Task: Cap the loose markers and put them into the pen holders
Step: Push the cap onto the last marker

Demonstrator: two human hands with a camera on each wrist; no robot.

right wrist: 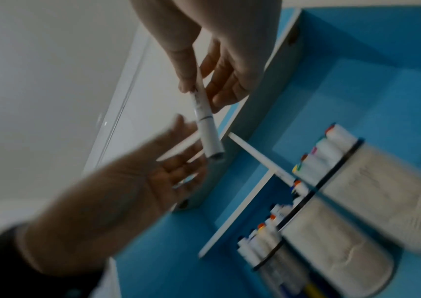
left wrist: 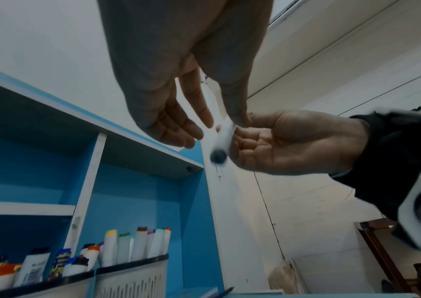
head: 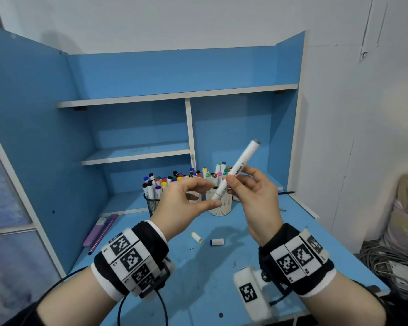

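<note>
Pinched between thumb and fingers (head: 233,182) of the right hand (head: 257,201): a white marker (head: 236,171), tilted, grey-capped upper end toward the shelf, lower end aimed at the left hand (head: 181,203). Left thumb and forefinger loosely curved just beside that lower end, gripping nothing visible; contact hard to judge. Wrist views blurred. Behind, partly hidden by both hands, pen holders (head: 220,204) crammed with markers. On the blue tabletop (head: 198,274), two loose caps (head: 206,240).

blue desk (head: 280,236), white marker (head: 236,171) grey-tipped, black mesh holder (head: 152,205), cream slotted holder (head: 222,205), purple pens (head: 101,231), black-and-white checker wristbands (head: 130,260)
</note>
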